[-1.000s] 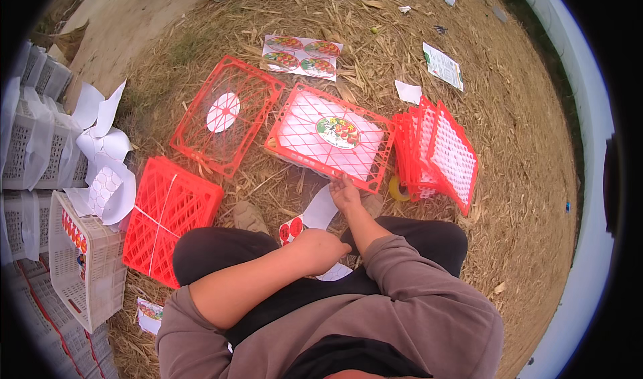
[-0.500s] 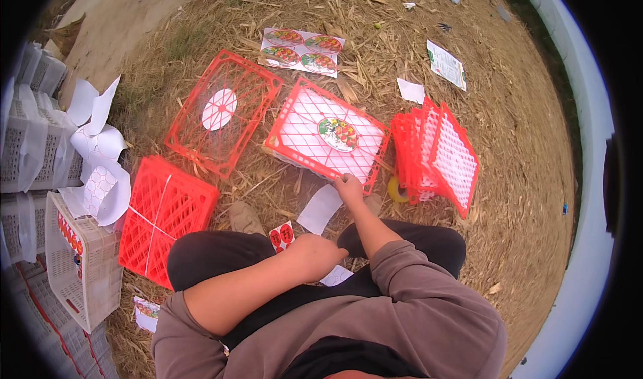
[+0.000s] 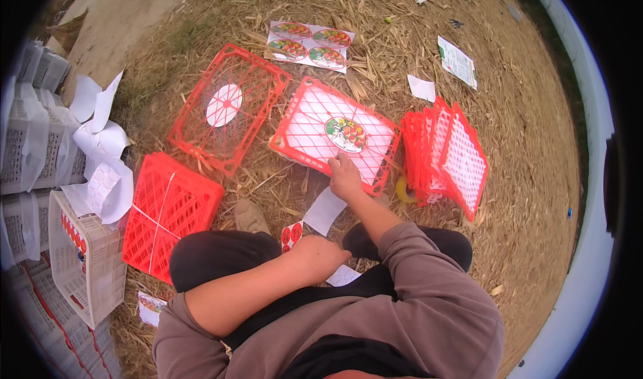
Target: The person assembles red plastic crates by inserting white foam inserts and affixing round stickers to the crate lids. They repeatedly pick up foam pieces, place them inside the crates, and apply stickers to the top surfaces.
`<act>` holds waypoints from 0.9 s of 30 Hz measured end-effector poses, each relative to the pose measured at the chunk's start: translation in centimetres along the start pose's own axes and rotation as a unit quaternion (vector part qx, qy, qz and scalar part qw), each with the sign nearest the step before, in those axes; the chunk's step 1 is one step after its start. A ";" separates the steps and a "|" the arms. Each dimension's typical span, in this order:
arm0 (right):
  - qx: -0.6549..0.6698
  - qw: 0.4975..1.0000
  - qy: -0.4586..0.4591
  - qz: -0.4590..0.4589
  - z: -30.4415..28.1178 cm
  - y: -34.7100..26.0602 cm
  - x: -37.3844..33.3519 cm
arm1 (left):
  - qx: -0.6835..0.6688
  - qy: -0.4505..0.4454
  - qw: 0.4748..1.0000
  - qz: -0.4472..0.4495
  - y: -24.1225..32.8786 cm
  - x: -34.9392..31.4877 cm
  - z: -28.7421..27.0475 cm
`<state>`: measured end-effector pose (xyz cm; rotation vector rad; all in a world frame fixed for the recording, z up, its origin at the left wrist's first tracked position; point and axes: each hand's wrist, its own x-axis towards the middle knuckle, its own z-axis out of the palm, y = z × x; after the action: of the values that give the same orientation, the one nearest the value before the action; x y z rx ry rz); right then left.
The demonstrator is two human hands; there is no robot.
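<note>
- Head camera: looks steeply down and forward over the person's dark trousers (image 3: 224, 253).
- Nearest: brown sleeves (image 3: 435, 272), along the lower edge.
- Far: straw-covered ground (image 3: 321, 4); the wide fisheye bends crates (image 3: 57, 144) at left.

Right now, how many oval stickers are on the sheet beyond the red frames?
4: upper-left oval, upper-right oval, lower-left oval, lower-right oval; none seems hidden.
</note>
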<state>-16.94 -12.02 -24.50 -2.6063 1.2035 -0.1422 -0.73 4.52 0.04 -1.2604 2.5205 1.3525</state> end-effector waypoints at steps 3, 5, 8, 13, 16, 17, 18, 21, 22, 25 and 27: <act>0.021 1.000 -0.011 -0.007 -0.3 0.2 -0.6 | 0.006 -0.016 1.000 0.003 0.0 0.2 -0.1; 0.021 1.000 -0.017 -0.012 -0.4 0.3 -0.8 | 0.005 -0.014 1.000 0.007 0.0 0.4 -0.1; 0.004 0.999 -0.021 -0.025 -0.5 0.1 -1.0 | -0.002 0.004 1.000 0.013 0.0 0.3 -0.1; 0.055 0.998 -0.025 -0.016 -1.9 0.3 -0.4 | 0.004 0.002 1.000 0.003 0.2 -0.2 -0.2; -0.005 0.993 0.114 -0.031 -2.5 2.0 3.3 | -0.004 -0.008 1.000 -0.004 0.6 -0.2 -0.4; -0.002 0.996 0.087 0.024 -2.3 2.6 4.9 | -0.005 -0.010 1.000 -0.002 0.8 -0.3 -0.5; 0.001 0.995 0.074 0.068 -1.8 3.2 6.7 | -0.008 -0.012 1.000 -0.001 0.9 -0.5 -0.5; 0.001 0.990 0.066 0.122 1.7 3.7 9.3 | -0.004 0.001 1.000 -0.003 1.2 -0.9 -0.5; -0.020 0.990 0.072 0.120 3.6 2.8 8.9 | -0.005 0.008 1.000 -0.005 1.3 -1.3 -0.5; -0.008 0.988 0.056 0.142 7.9 2.0 8.4 | -0.021 0.039 0.999 -0.010 1.0 -1.9 -0.7; -0.005 0.987 0.081 0.136 9.2 2.6 8.2 | -0.061 0.032 0.998 -0.013 0.5 -1.9 -1.4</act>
<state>-11.66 -18.00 -34.21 -2.4467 1.6059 -0.2995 0.69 4.91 1.94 -1.3744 2.4859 1.5056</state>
